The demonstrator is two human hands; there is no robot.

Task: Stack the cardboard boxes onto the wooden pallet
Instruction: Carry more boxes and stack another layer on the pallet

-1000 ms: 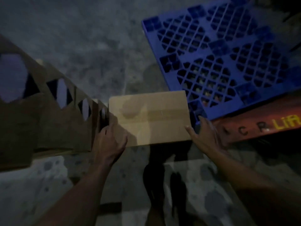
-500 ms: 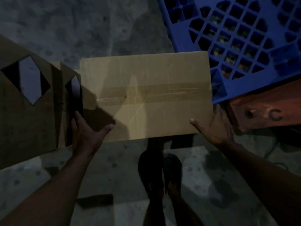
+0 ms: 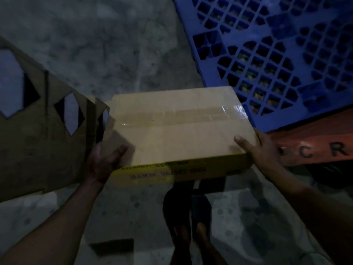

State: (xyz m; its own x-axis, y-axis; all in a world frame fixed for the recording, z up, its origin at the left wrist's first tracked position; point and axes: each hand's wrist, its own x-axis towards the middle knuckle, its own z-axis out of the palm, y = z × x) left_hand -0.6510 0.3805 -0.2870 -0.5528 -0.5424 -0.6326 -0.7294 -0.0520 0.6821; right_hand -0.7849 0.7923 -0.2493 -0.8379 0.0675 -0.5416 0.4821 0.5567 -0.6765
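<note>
The sealed tan cardboard box (image 3: pixel 181 131), with clear tape along its top and a yellow printed band on its near side, was held at both ends over the person's dark-sandalled feet (image 3: pixel 189 217). The left hand (image 3: pixel 103 161) gripped the near left corner, thumb lying on the top face and fingers hidden against the end. The right hand (image 3: pixel 257 150) gripped the near right corner the same way, thumb on top and fingers wrapped round the side.

Room was tight on both flanks. The box's left end sat just beside a stack of brown cardboard cartons (image 3: pixel 38 140) marked with black-and-white diamond labels; whether they touched could not be told. Its far right corner overlapped the near edge of the blue plastic lattice pallet (image 3: pixel 286 54) in the view. An orange-red beam (image 3: pixel 315 148) lettered "C R" lay just beyond the right hand. The open space was ahead and to the left, across the mottled grey concrete floor (image 3: pixel 95 44), and behind, round the feet.

The box's long axis ran left to right across the person's body, the taped seam following it. The top faced up and the yellow band faced the person.
</note>
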